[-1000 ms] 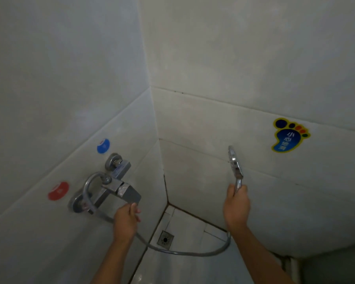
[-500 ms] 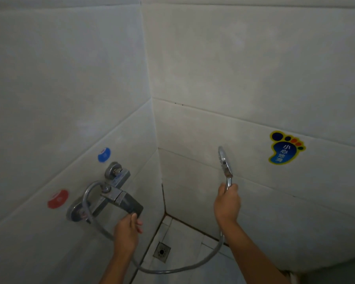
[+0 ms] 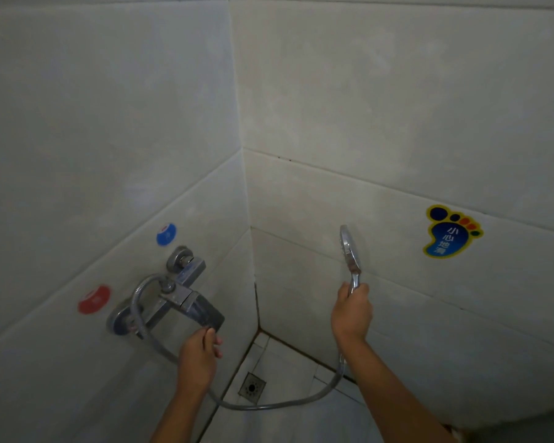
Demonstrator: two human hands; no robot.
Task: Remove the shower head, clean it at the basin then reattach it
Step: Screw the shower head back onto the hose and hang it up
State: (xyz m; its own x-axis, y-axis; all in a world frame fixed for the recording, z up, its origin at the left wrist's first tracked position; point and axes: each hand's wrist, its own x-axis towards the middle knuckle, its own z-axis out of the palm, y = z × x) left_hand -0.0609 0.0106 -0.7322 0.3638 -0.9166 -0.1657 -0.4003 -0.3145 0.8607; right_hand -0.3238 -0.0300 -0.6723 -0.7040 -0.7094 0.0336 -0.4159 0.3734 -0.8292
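Observation:
My right hand grips the handle of the chrome shower head, which stands upright near the right wall. Its grey hose loops down over the floor and back up to the wall mixer tap on the left wall. Just under the tip of the tap's lever is my left hand, fingers curled and touching the lever's end. Whether it truly grips the lever is unclear.
A blue sticker and a red sticker mark the left wall beside the tap. A blue foot-shaped sticker is on the right wall. A floor drain sits in the tiled corner below.
The view has tilted up slightly. My right hand and the shower head have shifted a little left and up against the wall. My left hand stays at the lever's tip.

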